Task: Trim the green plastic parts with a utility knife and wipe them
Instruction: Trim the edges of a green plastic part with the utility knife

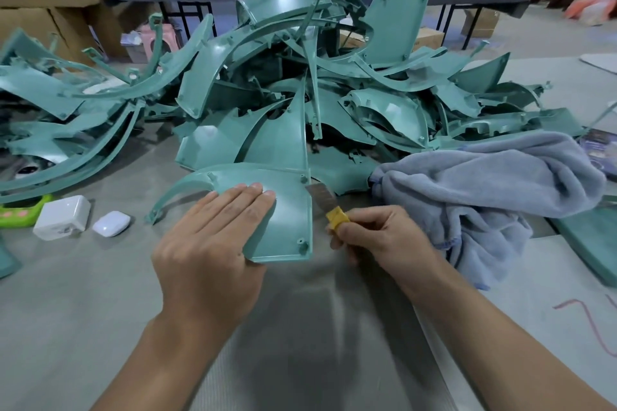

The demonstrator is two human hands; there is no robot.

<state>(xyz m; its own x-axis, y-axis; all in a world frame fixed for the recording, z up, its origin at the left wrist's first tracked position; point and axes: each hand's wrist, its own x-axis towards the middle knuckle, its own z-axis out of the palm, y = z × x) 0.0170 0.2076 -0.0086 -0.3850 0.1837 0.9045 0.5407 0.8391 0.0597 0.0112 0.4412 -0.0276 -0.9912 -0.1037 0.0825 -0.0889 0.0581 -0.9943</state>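
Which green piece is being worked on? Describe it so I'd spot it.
Find the big central heap of green parts. Just in front, nearest the camera, lies one curved panel. Only it has the left hand pressing it and the utility knife at its right edge.

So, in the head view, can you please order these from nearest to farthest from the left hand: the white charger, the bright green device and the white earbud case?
1. White earbud case: on the table, just to the left of the left hand.
2. White charger: further left, next to the case.
3. Bright green device: farthest, at the picture's left edge.
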